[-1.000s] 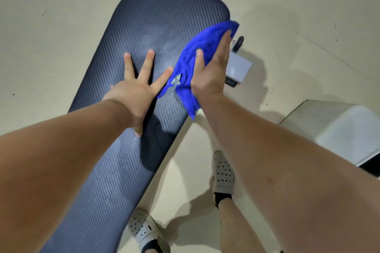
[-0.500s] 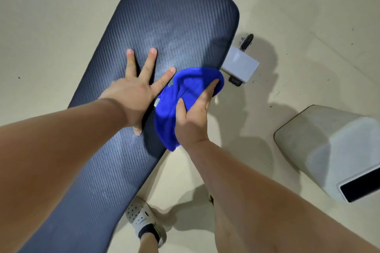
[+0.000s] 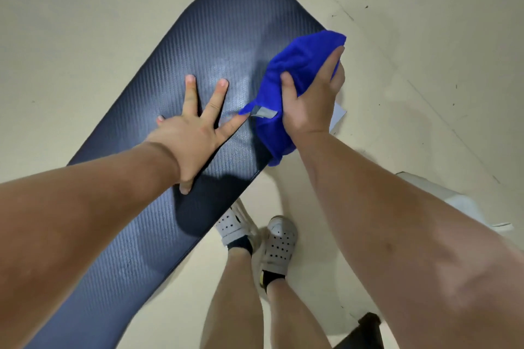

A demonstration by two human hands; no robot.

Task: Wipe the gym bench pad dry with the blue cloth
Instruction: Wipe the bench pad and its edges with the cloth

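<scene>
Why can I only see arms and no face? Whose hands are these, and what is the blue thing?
The camera sits on the person's head and looks down, so you see what they see. This is the only view. The long dark thing is a gym bench pad. The left hand rests flat on it with its fingers spread. The right hand grips a blue cloth at the pad's edge, for wiping it dry. Lower down, two white shoes stand on the pale floor.
</scene>
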